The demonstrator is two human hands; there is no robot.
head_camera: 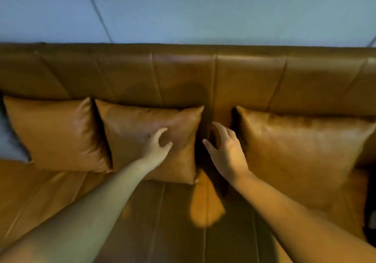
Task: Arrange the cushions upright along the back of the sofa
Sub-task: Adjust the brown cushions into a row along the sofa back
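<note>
Three tan leather cushions stand upright against the backrest (183, 75) of a tan leather sofa: a left cushion (55, 132), a middle cushion (138, 128) and a larger right cushion (301, 152). My left hand (157, 146) hovers over the front face of the middle cushion, fingers curled apart, holding nothing. My right hand (225, 150) is in the gap between the middle and right cushions, fingers spread, also empty. Whether either hand touches a cushion is unclear.
A grey cushion (10, 142) peeks in at the far left beside the left cushion. The sofa seat (162, 222) stretches below my arms. A pale blue-grey wall (203, 8) rises behind the backrest. Something dark (370, 211) sits at the right edge.
</note>
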